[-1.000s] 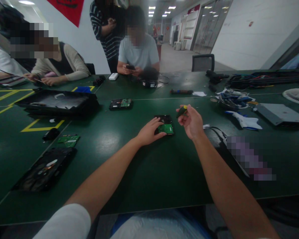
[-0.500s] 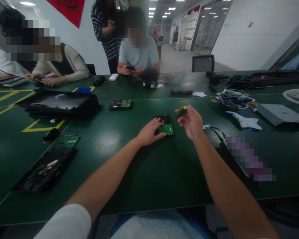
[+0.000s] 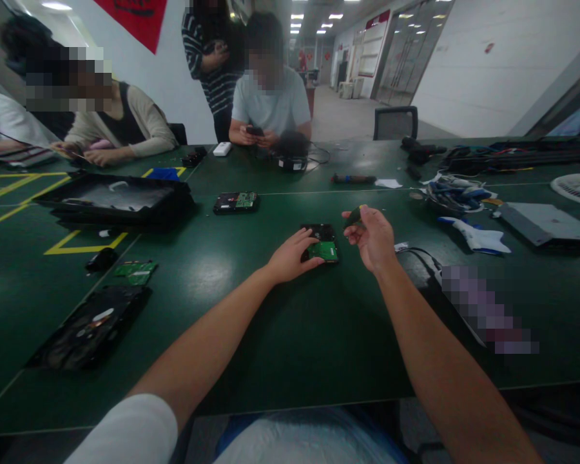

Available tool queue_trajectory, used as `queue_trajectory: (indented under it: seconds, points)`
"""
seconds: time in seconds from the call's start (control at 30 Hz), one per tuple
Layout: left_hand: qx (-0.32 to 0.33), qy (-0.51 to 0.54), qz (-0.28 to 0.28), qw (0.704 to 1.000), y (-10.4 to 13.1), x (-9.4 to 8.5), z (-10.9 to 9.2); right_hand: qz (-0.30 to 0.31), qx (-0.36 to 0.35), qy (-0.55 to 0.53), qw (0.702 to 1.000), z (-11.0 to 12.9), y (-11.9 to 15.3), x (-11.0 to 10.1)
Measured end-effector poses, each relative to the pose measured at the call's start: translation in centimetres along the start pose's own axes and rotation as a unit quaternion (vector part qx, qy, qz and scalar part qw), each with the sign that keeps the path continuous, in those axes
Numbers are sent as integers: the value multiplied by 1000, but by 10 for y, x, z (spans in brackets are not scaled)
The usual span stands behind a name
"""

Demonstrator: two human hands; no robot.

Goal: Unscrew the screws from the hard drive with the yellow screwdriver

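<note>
A hard drive (image 3: 327, 250) with a green circuit board lies on the table in front of me. My left hand (image 3: 292, 253) holds it from the left, thumb along its near edge and fingers over its far left part. Just right of the drive, my right hand (image 3: 373, 235) is closed around the dark green and yellow handle of a screwdriver (image 3: 352, 218). The screwdriver is raised above the table; its shaft and tip cannot be made out.
Another hard drive (image 3: 236, 202) lies farther back. On the left are an opened drive casing (image 3: 94, 325), a loose circuit board (image 3: 136, 272) and a black tray (image 3: 116, 200). Gloves (image 3: 476, 235), a silver box (image 3: 551, 224) and cables sit right. People sit across the table.
The screwdriver handle has turned slightly in my right hand, showing less of its yellow end. My left hand stays on the hard drive. The whole view has shifted a little.
</note>
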State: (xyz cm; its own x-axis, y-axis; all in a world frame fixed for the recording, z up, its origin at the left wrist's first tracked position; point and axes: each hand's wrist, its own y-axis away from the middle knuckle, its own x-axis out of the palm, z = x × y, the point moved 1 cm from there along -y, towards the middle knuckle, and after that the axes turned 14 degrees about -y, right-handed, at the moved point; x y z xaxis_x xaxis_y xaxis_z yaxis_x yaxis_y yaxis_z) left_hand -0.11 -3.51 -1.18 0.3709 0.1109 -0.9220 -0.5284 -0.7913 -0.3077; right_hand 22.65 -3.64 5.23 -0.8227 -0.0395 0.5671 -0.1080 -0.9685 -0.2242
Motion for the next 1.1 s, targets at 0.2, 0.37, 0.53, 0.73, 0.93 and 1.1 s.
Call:
queue_trajectory:
  seconds: [0.2,0.37,0.53,0.73,0.93,1.1]
  points:
    - [1,4,-1,1000,0,0,-1,3,11,-6,1000,0,-1,-3]
    - [4,-2,-3,1000,-1,0,-1,-9,-6,11,1000,1,0,1]
    - [2,-3,-2,1000,0,1,1,2,7,1,1000,0,1,1]
    - [-5,-2,1,1000,0,3,3,-1,3,3,1000,1,0,0]
    - [-1,1,5,1000,-1,1,2,-21,-10,24,999,1,0,1]
    - [-5,2,3,1000,-1,1,1,1,17,0,1000,-1,-1,-1]
